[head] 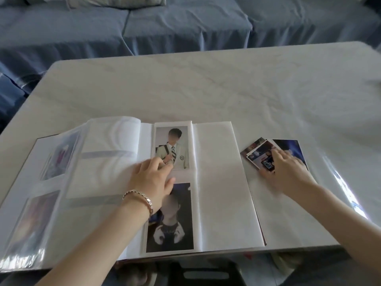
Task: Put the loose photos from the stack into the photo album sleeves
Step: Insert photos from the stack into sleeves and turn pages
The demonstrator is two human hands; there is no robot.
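- My left hand [152, 178]: relaxed, fingertips on the album [216, 182] page at the upper sleeved photo [173, 147], holding nothing.
- My right hand [286, 172]: fingers flat on the loose stack [255, 148], just right of the album; can't tell if it's gripping.
- Left-side pages bowed up.
- Blue sofa [185, 23] beyond the table [206, 89].

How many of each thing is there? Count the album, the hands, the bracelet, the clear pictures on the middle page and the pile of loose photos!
Album: 1
Hands: 2, the left hand and the right hand
Bracelet: 1
Clear photos on the middle page: 2, the uniform photo and the dark photo
Stack of loose photos: 1
Total: 7
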